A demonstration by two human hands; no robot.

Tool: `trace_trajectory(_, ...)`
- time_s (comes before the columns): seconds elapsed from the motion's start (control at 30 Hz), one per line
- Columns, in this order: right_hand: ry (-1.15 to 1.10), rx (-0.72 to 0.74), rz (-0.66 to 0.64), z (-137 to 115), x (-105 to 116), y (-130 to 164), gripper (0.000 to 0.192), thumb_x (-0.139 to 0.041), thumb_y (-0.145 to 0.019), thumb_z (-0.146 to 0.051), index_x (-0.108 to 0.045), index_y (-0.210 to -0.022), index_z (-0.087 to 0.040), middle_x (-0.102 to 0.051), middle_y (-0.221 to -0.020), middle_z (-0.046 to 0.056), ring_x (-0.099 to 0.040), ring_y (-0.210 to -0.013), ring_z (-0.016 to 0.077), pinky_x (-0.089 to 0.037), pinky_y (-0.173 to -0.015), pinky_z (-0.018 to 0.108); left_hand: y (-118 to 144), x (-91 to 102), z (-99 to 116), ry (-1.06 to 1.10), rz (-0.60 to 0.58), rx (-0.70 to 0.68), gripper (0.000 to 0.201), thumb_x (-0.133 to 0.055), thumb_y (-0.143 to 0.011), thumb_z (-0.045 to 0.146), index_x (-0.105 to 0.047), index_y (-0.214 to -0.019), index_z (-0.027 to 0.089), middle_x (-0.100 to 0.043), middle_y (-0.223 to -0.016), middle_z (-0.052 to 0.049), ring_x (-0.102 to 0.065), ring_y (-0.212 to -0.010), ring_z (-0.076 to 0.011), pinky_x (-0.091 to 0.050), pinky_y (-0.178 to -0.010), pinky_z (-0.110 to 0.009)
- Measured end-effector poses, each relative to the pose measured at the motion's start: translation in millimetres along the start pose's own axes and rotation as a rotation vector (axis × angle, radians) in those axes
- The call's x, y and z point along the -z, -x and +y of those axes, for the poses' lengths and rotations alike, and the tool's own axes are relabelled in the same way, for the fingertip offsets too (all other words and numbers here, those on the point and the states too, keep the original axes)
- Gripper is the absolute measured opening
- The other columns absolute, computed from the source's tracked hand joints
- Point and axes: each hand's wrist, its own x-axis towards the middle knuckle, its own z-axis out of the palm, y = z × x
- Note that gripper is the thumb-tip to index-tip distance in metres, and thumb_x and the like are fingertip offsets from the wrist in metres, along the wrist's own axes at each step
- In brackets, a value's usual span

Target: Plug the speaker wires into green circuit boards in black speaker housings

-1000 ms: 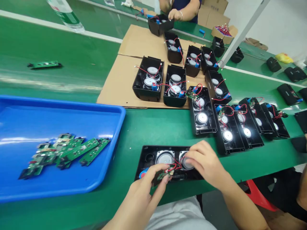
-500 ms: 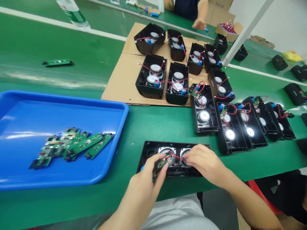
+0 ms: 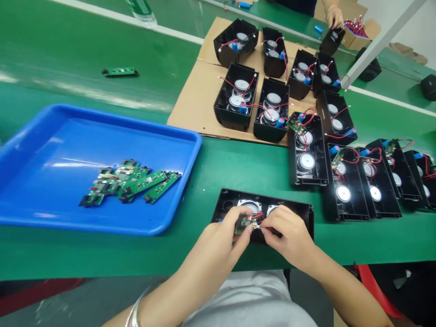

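Observation:
A black speaker case lies open in front of me, with two round speaker drivers inside, partly covered by my hands. Above it, my left hand pinches a small green circuit board between thumb and fingers. My right hand is closed on a small white wire connector, held right at the board's edge. Whether the connector is seated in its socket I cannot tell. Red wires run between the board and the case.
To the left stands a blue tray with several green boards. One more board lies behind it. Several open speaker cases stand on cardboard and to the right. Across the table, a co-worker's hand touches another case.
My right hand has moved from over the right driver to the board's edge with the connector. The view has shifted left. The co-worker's hand has reached down to a case.

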Motion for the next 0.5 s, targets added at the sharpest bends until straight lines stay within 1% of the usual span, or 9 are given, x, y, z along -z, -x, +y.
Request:
trace_trajectory(0.13, 0.081, 0.093, -0.057, 2.5, -2.1, 1.6, 0.022, -0.043, -0.093, -0.015, -0.058, -0.077, -0.016, -0.056, -0.069, 0.002, -0.044, -0.063, 0.0128, -0.040, -0.060, 0.026, -1.3, 0.5, -0.6, -0.004, -0.002, -0.001, 0.026, -0.041, -0.084, 0.030, -0.055, -0.104, 0.021, -0.070, -0.060, 0.001, -0.069, -0.058, -0.0209, -0.050, -0.053, -0.027)
trace_trajectory(0.3, 0.238, 0.195, -0.128, 1.8, -0.8, -0.8, 0.030, -0.039, -0.094, -0.012, -0.060, -0.072, -0.014, -0.054, -0.064, 0.003, -0.039, -0.059, 0.0139, -0.033, -0.053, 0.026, -3.5, 3.4, 1.6, -0.033, -0.019, -0.031, 0.024, -0.042, -0.084, 0.025, -0.058, -0.102, 0.022, -0.070, -0.061, 0.001, -0.069, -0.056, -0.0193, -0.050, -0.053, -0.025)
trace_trajectory(0.4, 0.259, 0.213, -0.122, -0.7, -0.1, -2.3, 0.032, -0.039, -0.095, -0.013, -0.061, -0.071, -0.013, -0.055, -0.064, 0.003, -0.039, -0.059, 0.0138, -0.032, -0.052, 0.026, -4.3, 5.0, 2.9, -0.011, -0.042, -0.021, 0.023, -0.042, -0.084, 0.026, -0.059, -0.100, 0.022, -0.069, -0.062, 0.001, -0.068, -0.056, -0.0188, -0.051, -0.053, -0.026)
trace_trajectory(0.5, 0.267, 0.209, -0.102, -4.5, 0.5, -3.2, 0.034, -0.038, -0.096, -0.014, -0.061, -0.072, -0.013, -0.056, -0.065, 0.003, -0.039, -0.060, 0.0134, -0.032, -0.053, 0.026, -3.6, 4.5, 2.2, 0.062, -0.042, -0.022, 0.021, -0.042, -0.084, 0.028, -0.058, -0.097, 0.023, -0.069, -0.063, 0.002, -0.069, -0.059, -0.0184, -0.053, -0.055, -0.026)
